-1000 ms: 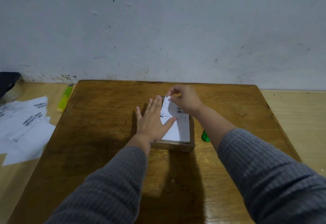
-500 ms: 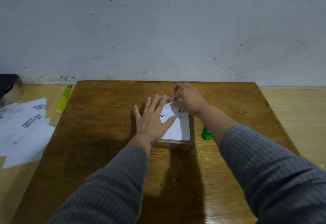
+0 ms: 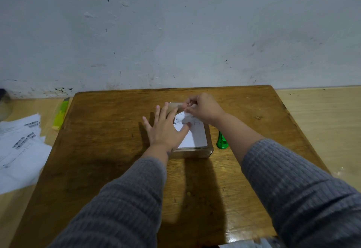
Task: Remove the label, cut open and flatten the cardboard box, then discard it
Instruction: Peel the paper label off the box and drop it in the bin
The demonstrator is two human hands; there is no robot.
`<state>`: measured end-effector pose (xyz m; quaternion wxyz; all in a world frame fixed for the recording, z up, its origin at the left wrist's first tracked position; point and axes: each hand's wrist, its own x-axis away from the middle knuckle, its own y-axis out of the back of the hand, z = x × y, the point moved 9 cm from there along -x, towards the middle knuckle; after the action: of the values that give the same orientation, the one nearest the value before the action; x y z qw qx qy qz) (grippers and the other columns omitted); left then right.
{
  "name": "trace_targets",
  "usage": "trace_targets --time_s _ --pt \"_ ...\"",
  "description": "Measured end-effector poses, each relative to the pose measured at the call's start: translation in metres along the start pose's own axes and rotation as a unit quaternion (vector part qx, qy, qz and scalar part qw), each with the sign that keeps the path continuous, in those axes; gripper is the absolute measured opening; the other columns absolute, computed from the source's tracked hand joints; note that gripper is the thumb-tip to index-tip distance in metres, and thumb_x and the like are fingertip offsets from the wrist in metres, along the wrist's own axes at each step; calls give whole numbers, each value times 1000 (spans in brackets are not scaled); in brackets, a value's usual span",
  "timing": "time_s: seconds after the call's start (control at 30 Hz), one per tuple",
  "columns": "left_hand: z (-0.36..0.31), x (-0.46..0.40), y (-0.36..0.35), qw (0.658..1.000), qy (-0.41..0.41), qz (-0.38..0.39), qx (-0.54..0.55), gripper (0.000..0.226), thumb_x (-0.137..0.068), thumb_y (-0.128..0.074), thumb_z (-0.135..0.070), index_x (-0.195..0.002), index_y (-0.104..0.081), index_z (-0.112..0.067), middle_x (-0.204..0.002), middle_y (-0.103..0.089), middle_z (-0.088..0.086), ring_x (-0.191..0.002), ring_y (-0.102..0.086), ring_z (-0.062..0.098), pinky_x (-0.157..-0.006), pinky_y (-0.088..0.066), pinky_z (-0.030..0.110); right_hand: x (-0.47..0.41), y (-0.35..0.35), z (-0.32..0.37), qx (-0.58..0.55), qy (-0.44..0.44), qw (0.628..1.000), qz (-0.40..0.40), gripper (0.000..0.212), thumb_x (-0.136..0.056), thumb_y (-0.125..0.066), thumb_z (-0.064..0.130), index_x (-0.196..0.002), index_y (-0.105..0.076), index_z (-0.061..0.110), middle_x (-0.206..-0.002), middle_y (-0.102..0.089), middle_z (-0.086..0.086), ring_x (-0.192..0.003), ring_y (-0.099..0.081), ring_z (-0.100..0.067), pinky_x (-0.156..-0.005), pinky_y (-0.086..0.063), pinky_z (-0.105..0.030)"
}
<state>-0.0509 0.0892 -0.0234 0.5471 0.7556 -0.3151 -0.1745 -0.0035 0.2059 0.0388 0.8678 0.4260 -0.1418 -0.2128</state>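
Note:
A small brown cardboard box (image 3: 192,153) lies in the middle of the wooden table (image 3: 109,150). A white shipping label (image 3: 195,138) covers its top. My left hand (image 3: 166,130) lies flat with spread fingers on the box's left side and holds it down. My right hand (image 3: 203,108) pinches the label's far corner, which is curled up off the cardboard. The bare far strip of the box top shows behind my fingers.
A green-handled cutter (image 3: 221,142) lies on the table just right of the box, partly under my right forearm. A yellow-green utility knife (image 3: 60,115) lies on the floor past the table's left edge. Peeled white labels (image 3: 19,150) are spread on the floor at the left. A wall stands behind the table.
My right hand has drawn the label's far corner further back toward me, baring more cardboard at the far edge. The left hand stays pressed on the box.

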Motion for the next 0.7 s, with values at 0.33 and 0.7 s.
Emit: trace_targets --time_s 0.33,0.7 --pt "-2 2 0 999 -47 -10 9 76 -88 -40 -66 -152 -17 -33 -162 10 -6 -147 15 15 -116 8 57 20 4 -3 122 48 991 -31 21 -80 -71 32 -101 -71 27 -119 -51 0 -116 -40 -21 -95 -31 -37" --pt "-5 22 2 995 -103 16 -9 117 -69 -41 -88 -153 5 -23 -162 5 -6 -147 9 6 -118 7 51 16 -2 4 199 83 976 -27 22 -91 -53 38 -102 -71 29 -110 -69 9 -108 -42 -18 -98 -20 -32"
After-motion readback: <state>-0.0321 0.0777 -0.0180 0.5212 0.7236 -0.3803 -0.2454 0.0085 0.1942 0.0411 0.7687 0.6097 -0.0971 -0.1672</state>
